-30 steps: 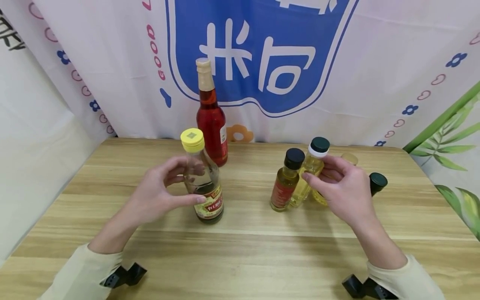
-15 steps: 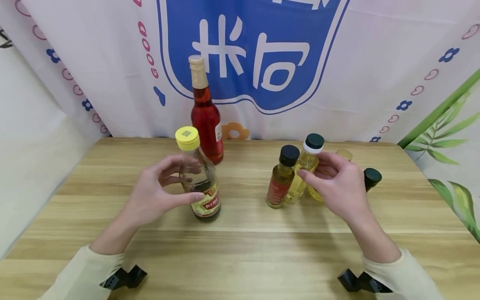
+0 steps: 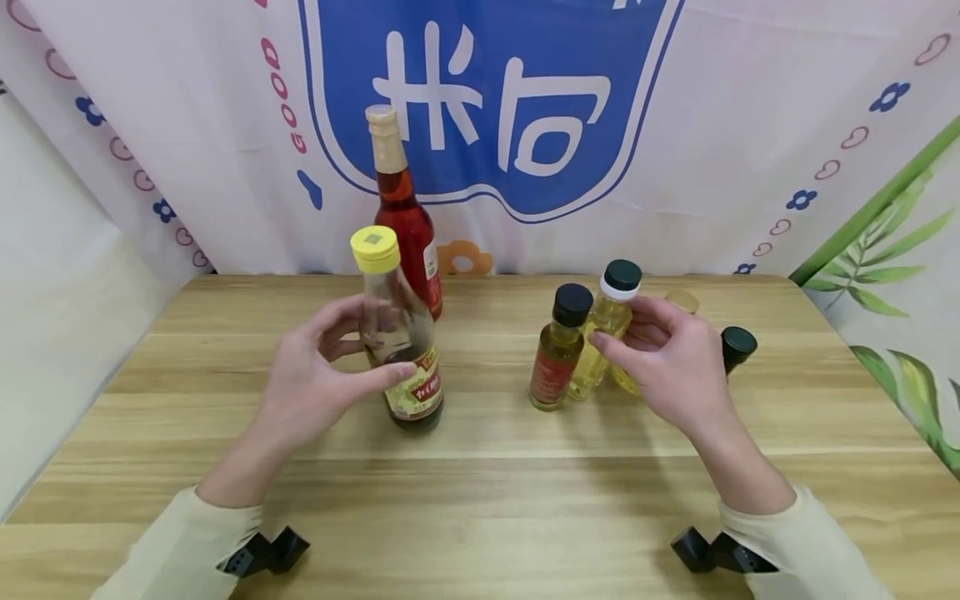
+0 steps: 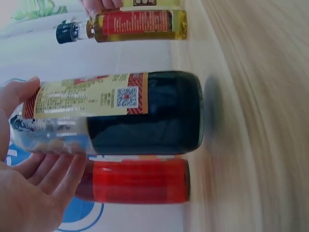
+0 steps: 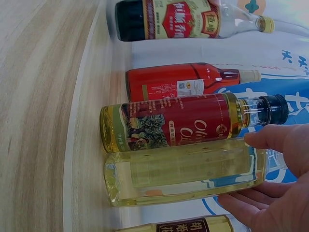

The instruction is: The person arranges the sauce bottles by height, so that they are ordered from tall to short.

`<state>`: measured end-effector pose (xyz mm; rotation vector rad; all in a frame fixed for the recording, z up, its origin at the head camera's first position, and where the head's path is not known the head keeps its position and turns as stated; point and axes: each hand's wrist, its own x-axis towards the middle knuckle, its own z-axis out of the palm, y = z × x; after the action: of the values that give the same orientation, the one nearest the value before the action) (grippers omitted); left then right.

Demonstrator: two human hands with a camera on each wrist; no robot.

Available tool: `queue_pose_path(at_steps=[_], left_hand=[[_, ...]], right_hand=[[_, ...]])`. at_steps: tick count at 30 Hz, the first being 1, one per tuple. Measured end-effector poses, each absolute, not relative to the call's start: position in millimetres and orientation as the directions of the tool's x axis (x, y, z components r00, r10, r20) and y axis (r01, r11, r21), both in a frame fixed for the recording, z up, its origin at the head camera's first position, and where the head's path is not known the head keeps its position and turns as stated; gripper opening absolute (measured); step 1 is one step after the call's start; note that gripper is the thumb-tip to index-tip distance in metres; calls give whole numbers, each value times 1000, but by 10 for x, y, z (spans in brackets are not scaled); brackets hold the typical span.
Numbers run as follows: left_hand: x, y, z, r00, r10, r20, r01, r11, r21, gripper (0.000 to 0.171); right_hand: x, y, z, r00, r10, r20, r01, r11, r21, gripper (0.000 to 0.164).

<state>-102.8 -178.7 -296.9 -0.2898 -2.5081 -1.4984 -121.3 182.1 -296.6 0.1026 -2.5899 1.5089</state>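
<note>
The left hand [image 3: 315, 375] holds the yellow-capped bottle [image 3: 399, 333] in a broad, curved grip, thumb along the front of the label and the other fingers round the far side. Half a second ago that bottle stood lower; now its cap has come up against the red bottle behind, and from the left wrist its base looks just clear of the wood, tipped a little so the cap leans toward the hand's side.

The right hand [image 3: 675, 367] has not shifted on its own bottle. Its thumb and fingers, a narrower spread, grip the pale oil bottle [image 3: 597, 360] near the shoulder, below the white collar and dark green cap; that one stands on the table [image 3: 480, 508], as it did before.

Just beside it, on the left, is the olive oil bottle [image 3: 555, 375] with a black cap and red label. On the other side, partly behind the hand, are a tan-capped bottle [image 3: 681, 302] and a green-capped bottle [image 3: 738, 346], mostly hidden.

The tall red bottle [image 3: 411, 229] stands at the back, behind the yellow-capped one. Beyond the table hangs a white printed cloth [image 3: 720, 167] with a blue emblem. Pale sleeves [image 3: 180, 542] cover both forearms.
</note>
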Motion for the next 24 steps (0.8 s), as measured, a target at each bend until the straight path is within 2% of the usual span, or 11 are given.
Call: queue_pose_path(at_steps=[10, 24], left_hand=[[-1209, -1496, -2892, -944, -113, 310, 229, 452, 862, 74], [-1548, -1129, -2991, -885, -268, 381, 245, 427, 870, 70]], right_hand=[[-1220, 1819, -2968, -985, 14, 171, -141, 506, -851, 61], [-1217, 1817, -2960, -987, 3, 163, -139, 501, -854, 61]])
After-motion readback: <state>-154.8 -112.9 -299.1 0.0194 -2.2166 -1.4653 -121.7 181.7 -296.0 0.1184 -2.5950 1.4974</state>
